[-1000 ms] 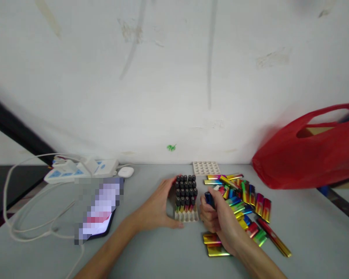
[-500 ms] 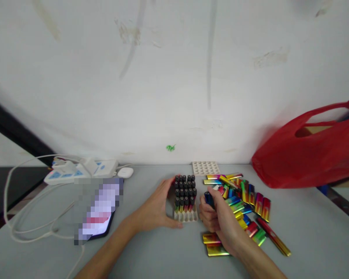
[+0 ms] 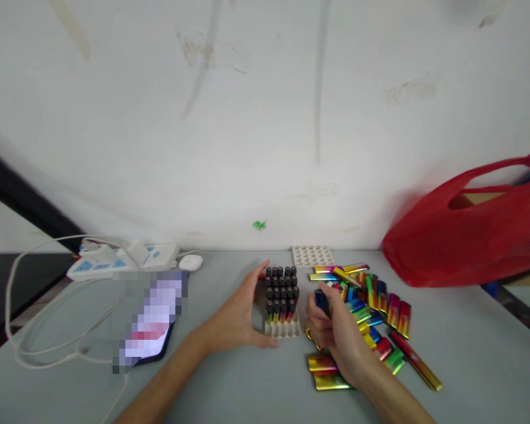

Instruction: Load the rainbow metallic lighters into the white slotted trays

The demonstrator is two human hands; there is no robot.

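A white tray [image 3: 282,331] stands on the grey table, with several rows of upright black-topped lighters [image 3: 281,288] in it. Only its nearest slots show bare. My left hand [image 3: 236,315] curves around the tray's left side, thumb along the front edge and fingers by the back left corner. Just right of the tray, my right hand [image 3: 331,327] is closed around a dark blue lighter [image 3: 321,300], whose upper end shows between thumb and fingers. A gold end peeks out below the fist. The rest is hidden by my fingers.
Shiny multicoloured metallic lighters [image 3: 373,338] lie heaped at the right. A second white tray [image 3: 312,255] lies by the wall. A red plastic bag [image 3: 463,235] stands at far right. To the left are a phone [image 3: 154,318], a power strip [image 3: 123,259], cables and a white case [image 3: 191,262].
My right hand has shifted slightly right and turned, and a gold end now shows beneath it. My left index finger has lifted a little; the tray has not moved.
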